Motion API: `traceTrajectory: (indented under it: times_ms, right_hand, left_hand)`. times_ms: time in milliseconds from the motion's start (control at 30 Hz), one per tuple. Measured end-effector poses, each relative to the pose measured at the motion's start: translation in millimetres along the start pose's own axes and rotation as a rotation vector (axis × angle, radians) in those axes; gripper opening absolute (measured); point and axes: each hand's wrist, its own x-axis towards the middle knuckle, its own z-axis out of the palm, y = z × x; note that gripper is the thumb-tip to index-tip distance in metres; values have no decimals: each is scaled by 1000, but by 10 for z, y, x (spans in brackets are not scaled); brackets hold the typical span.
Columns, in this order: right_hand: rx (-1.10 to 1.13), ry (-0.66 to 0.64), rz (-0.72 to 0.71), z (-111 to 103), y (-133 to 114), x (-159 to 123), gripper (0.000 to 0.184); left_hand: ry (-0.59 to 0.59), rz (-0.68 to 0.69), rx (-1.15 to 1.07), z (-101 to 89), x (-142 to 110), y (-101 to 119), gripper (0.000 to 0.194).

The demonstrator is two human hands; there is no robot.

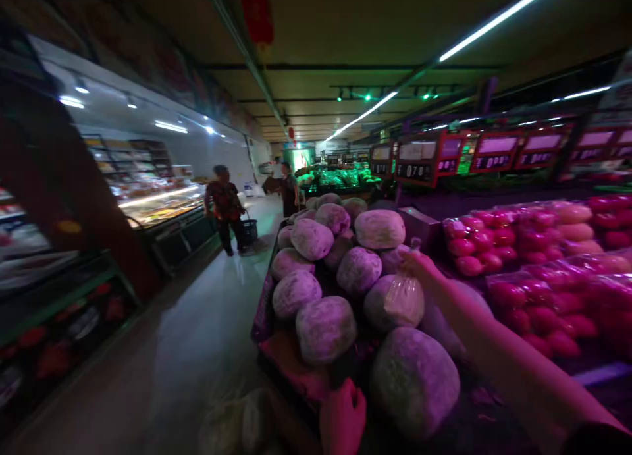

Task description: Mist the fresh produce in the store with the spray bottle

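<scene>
With our right hand point(413, 263) we hold a clear plastic bag point(401, 298), the fingers closed around its gathered neck. A small crumpled tuft sticks up above the fingers. Below them the film is thin, shiny and creased, spreading into a rounded, pale shape; we cannot tell whether it has contents or only shows the melon behind it. The bag hangs over the heap of melons point(326, 330), in front of one toward the right side of the bin point(263, 303). The melons are big, rounded and mottled, tinted purple by the light. Our left hand point(343, 417) is low at the near end of the bin, its fingers curled in; we cannot tell whether they grip anything. Bagged red fruit point(481, 241) lies to the right.
</scene>
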Motion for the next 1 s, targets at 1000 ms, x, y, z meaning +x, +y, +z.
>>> traceTrajectory:
  times_ms: [1000]
  right_hand:
    - [-139,-149,130,-1483,1417,-2700,32]
  left_hand:
    - [-148,160,-15,42,372,-169,32]
